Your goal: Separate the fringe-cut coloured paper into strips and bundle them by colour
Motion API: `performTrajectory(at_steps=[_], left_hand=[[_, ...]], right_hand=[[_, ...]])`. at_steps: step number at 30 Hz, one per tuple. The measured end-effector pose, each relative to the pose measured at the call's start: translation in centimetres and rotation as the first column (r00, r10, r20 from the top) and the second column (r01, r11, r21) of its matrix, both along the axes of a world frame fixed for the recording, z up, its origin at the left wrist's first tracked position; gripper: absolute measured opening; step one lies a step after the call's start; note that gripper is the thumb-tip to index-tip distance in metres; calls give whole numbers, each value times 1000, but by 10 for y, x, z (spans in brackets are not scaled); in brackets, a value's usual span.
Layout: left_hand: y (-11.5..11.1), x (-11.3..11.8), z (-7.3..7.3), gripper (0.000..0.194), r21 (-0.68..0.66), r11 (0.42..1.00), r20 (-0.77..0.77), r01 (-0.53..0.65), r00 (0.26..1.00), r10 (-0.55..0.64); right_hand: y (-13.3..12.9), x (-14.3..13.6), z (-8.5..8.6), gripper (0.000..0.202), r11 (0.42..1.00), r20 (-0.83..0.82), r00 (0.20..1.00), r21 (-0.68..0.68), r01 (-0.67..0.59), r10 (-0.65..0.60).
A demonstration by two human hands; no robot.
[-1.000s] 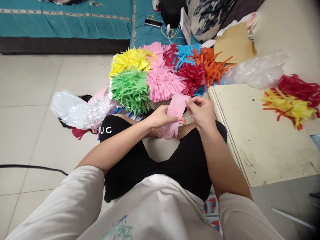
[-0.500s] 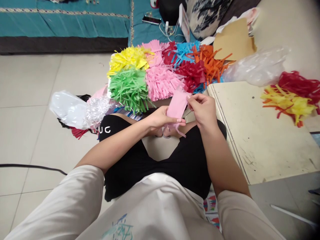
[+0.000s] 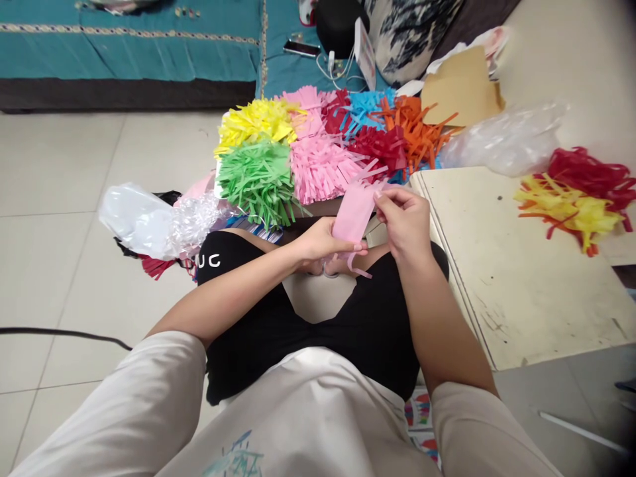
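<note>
Above my lap, a pink tissue paper tassel (image 3: 354,215), with an uncut middle and fringed strips at both ends, is held between my two hands. My left hand (image 3: 330,240) grips its lower part, thumb on top and fingers underneath. My right hand (image 3: 403,213) pinches its upper right edge between thumb and fingertips. Just beyond lie fringed paper bundles: a pink one (image 3: 325,165), a green one (image 3: 256,175), a yellow one (image 3: 256,126) and a dark red one (image 3: 380,147).
To the right stands a cream-coloured board or tabletop (image 3: 497,278) bearing yellow (image 3: 586,209) and red fringe bundles. A clear plastic bag (image 3: 501,139) and brown cardboard (image 3: 457,86) lie behind it. Plastic wrapping (image 3: 136,218) is at the left. A black cable (image 3: 64,333) crosses the tiled floor.
The pink tassel's upper fringe is spread out more, its strips now reaching up and to the right. Both hands keep their hold with only slight movement.
</note>
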State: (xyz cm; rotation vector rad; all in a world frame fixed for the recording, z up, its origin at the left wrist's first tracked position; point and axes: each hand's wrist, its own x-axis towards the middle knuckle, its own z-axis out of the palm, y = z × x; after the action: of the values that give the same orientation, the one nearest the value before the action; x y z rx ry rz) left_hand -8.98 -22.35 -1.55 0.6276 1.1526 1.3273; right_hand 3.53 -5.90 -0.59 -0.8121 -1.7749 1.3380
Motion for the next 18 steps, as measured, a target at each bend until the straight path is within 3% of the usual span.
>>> performTrajectory(at_steps=[9,13,18], left_hand=[[4,5,-13,64,40,999,-6,-29,1000,29],[3,9,-19,77,55,998,50,-31,998,28],[17,-7,-21,87,168,961,78,-219,975,208]], right_hand=[[-1,0,-1,60,999,-12,999,38,32,-31],[-4,0,5,60,999,21,1000,28,19,-19],[-12,0,12,63,998,36,997,-27,-63,64]])
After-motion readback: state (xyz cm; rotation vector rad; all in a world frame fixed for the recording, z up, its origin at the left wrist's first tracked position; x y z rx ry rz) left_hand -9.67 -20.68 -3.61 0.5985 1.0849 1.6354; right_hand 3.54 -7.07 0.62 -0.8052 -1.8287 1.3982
